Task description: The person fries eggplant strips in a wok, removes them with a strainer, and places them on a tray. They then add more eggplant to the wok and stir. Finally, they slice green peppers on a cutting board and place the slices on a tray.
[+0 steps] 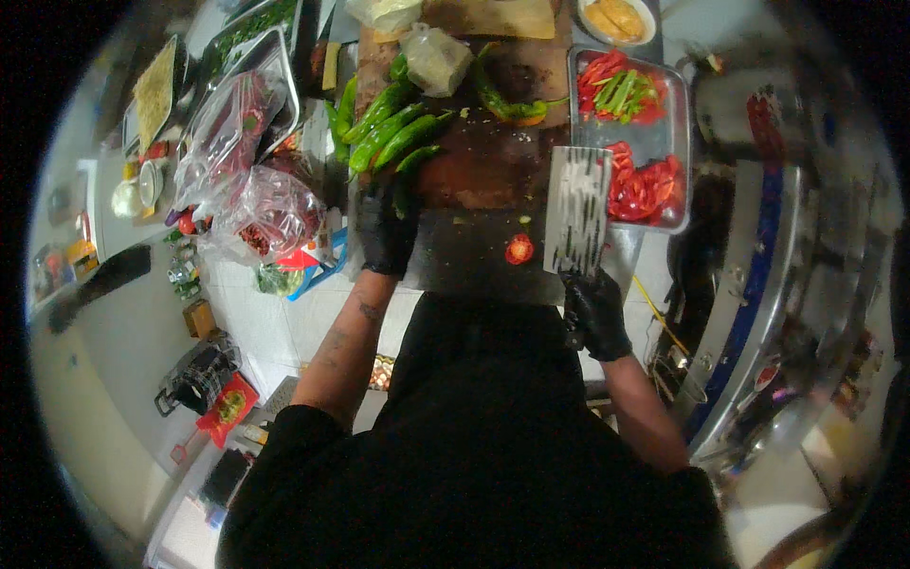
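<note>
My right hand (pixel 601 313), in a black glove, grips the dark handle of a cleaver (pixel 577 206). Its broad blade points away from me over the right edge of the wooden cutting board (pixel 490 171). At the board's left side is my left hand (pixel 387 231), also black-gloved, just below several long green peppers (pixel 398 139). A pepper tip shows beside its fingers, but the dark glove hides whether they hold it. A cut red pepper end (pixel 519 249) lies at the near edge. Farther back lie a curved green pepper piece (pixel 505 103) and a knotted plastic bag (pixel 435 60).
Right of the board, a metal tray (pixel 633 135) holds red pepper pieces (pixel 643 185) and green strips (pixel 617 94). Behind it stands a bowl of orange paste (pixel 615 20). Clear plastic bags (pixel 249 192) and metal trays crowd the left. A steel counter edge (pixel 771 284) runs along the right.
</note>
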Action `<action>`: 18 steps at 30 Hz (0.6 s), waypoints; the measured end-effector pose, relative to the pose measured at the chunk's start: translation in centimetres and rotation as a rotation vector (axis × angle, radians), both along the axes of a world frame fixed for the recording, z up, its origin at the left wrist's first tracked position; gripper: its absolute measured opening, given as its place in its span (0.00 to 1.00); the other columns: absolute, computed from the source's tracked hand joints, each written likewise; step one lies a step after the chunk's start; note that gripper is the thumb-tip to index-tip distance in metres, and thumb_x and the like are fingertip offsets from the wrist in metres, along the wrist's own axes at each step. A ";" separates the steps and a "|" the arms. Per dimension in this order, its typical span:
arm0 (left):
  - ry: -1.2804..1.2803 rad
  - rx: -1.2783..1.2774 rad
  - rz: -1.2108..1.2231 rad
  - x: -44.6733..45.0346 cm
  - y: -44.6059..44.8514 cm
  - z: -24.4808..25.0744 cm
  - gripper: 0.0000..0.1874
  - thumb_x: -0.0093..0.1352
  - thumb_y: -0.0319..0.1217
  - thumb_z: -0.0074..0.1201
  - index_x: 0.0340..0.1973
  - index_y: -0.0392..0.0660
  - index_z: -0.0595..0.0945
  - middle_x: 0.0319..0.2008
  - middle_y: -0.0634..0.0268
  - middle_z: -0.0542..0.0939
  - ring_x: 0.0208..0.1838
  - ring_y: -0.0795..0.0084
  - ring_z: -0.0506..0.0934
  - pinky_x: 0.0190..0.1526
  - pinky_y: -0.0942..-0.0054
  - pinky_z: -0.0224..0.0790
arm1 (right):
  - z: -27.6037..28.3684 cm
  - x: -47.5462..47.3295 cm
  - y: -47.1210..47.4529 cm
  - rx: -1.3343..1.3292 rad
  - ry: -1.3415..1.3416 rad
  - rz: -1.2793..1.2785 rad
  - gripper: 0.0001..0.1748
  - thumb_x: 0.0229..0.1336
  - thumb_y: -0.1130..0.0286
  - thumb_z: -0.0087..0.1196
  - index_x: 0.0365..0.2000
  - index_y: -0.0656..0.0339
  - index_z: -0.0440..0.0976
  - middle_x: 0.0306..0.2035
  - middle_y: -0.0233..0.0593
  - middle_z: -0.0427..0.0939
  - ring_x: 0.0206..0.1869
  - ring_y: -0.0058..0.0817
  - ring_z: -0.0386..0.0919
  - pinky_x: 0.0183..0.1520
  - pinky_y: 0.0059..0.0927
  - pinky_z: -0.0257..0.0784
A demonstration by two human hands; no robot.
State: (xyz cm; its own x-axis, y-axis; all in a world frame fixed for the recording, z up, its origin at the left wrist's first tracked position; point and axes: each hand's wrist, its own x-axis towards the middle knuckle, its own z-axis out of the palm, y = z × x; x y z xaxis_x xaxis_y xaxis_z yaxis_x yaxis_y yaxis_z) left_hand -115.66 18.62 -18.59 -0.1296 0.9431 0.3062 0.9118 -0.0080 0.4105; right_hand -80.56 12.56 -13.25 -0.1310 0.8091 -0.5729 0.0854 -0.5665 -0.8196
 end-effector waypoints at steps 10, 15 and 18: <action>-1.265 -0.358 0.140 -0.4 1.9 -1.1 0.20 0.72 0.35 0.57 0.57 0.41 0.79 0.54 0.54 0.81 0.52 0.63 0.80 0.53 0.66 0.72 | 0.7 -4.7 2.0 0.051 -0.151 0.195 0.08 0.67 0.70 0.57 0.44 0.58 0.76 0.22 0.24 0.71 0.19 0.13 0.66 0.21 0.21 0.61; -1.689 -0.461 0.111 0.8 3.4 -2.8 0.14 0.73 0.31 0.54 0.52 0.40 0.80 0.51 0.61 0.81 0.52 0.68 0.79 0.53 0.67 0.74 | 1.4 -4.9 2.3 0.103 -0.132 0.126 0.06 0.67 0.70 0.57 0.42 0.57 0.75 0.18 0.22 0.67 0.16 0.12 0.62 0.18 0.20 0.57; -1.780 -0.539 0.021 1.5 3.6 -2.8 0.11 0.73 0.30 0.53 0.49 0.42 0.79 0.47 0.61 0.82 0.50 0.67 0.79 0.51 0.66 0.75 | 1.8 -5.0 2.2 0.003 -0.113 0.029 0.07 0.66 0.71 0.57 0.44 0.59 0.76 0.21 0.25 0.72 0.19 0.15 0.67 0.22 0.22 0.63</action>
State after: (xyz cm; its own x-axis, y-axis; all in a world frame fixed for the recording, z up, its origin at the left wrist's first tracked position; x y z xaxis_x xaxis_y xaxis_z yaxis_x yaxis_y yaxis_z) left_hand -114.15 22.19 -21.42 0.0671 0.8744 -0.4805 -0.5424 0.4362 0.7180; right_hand -85.56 14.77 -11.41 -0.0888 0.8077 -0.5829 0.1934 -0.5601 -0.8055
